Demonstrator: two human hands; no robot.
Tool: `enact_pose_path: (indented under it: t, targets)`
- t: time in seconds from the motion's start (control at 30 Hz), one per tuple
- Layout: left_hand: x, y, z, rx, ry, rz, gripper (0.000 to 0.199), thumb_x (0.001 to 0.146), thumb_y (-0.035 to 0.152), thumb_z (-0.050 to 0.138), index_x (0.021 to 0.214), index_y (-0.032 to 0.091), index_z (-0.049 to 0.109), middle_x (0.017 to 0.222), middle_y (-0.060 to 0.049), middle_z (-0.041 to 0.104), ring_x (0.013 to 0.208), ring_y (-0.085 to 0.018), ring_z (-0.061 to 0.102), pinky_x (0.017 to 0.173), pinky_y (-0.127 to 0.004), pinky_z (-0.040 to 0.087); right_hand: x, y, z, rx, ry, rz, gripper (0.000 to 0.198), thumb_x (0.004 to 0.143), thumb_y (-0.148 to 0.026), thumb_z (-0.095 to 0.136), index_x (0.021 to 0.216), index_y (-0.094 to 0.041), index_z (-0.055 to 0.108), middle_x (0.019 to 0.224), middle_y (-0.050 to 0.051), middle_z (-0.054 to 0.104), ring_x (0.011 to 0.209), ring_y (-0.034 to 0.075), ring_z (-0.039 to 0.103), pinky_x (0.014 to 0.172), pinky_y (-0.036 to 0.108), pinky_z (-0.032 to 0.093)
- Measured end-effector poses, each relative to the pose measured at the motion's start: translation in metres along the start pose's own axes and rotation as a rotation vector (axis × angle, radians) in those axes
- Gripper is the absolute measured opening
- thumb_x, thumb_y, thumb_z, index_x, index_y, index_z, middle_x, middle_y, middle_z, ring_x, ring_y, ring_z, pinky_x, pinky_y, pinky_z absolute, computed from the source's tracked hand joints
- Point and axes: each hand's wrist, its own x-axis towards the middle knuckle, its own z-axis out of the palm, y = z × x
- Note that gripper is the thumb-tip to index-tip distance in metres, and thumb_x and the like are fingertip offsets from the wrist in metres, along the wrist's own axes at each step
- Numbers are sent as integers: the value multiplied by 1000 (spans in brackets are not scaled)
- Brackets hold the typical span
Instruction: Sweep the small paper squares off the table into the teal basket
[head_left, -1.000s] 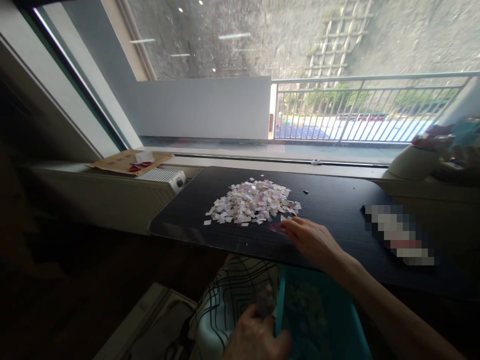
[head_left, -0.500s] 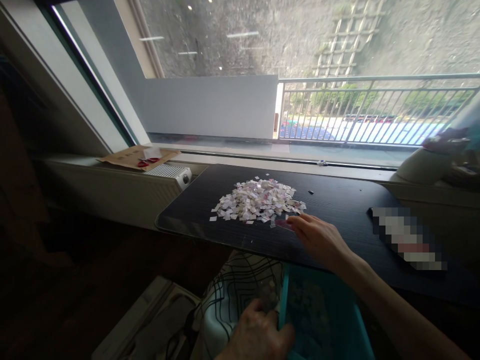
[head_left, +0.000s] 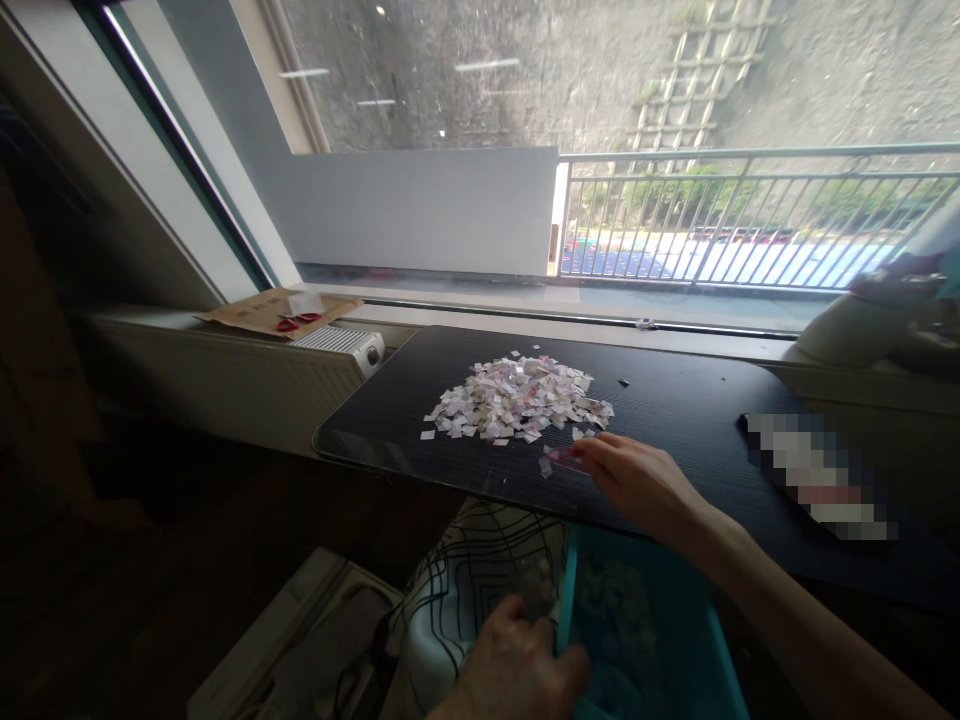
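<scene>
On the dark tabletop [head_left: 397, 420] lies a heap of small white paper pieces [head_left: 517, 395]. My right hand [head_left: 637, 470] is closed on a thin, pink, see-through flat piece [head_left: 564, 458], which rests on the table just in front of the heap. A few paper pieces [head_left: 545, 467] lie by its edge, apart from the heap. Below the table edge, my left hand [head_left: 517, 660] is closed round the rim of a turquoise bin [head_left: 568, 590]. Pale scraps [head_left: 619, 600] show dimly inside the bin. Something blurry and clear sits by my left fingers; I cannot make it out.
A radiator [head_left: 337, 355] stands left of the table, with brown paper [head_left: 255, 310] and red-handled scissors [head_left: 298, 321] nearby. A small dark object [head_left: 623, 382] lies right of the heap. A pixelated item [head_left: 817, 480] is at the right. The window sill [head_left: 465, 318] runs behind.
My right hand has drawn the pink piece slightly toward the near edge, and a few paper pieces have come away from the heap with it. My left hand stays on the bin.
</scene>
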Motion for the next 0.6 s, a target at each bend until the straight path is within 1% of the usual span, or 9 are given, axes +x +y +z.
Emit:
enact_pose_path:
  t: [0.1,0.23,0.37,0.53,0.6]
  targets:
    - [-1,-1,-1,5,-18,-3,15,73,30,66,68,22,54,54,1,53,44,-17,47,53,-29,33,-3,-1,1,44,-25,-11,29,96,-28,34,110,-23,59,96,3,64,79,14,60,64,24,39]
    - [-1,-1,-4,-14,-77,-4,13,75,30,65,71,22,56,56,1,53,45,-16,47,54,-29,32,-13,-8,0,33,-16,17,30,96,-28,33,110,-22,59,91,4,64,75,15,58,61,24,38]
    - [0,0,-6,-31,-114,1,11,79,31,62,74,22,57,59,0,55,47,-17,48,56,-29,33,-19,-15,-2,83,-53,-18,29,96,-26,33,107,-22,59,89,3,63,74,14,57,64,24,39]
    - [1,0,-5,-13,-131,-6,10,77,28,64,73,22,57,57,0,54,46,-17,48,55,-30,33,-16,-15,1,35,-19,21,28,96,-25,34,109,-21,59,90,4,63,76,16,58,63,25,39]
    - [1,0,-4,-8,-134,-4,10,77,28,64,73,22,57,56,0,54,45,-17,48,54,-30,33,-16,-16,1,36,-34,9,28,95,-25,34,109,-21,59,88,3,63,75,15,57,63,25,38]
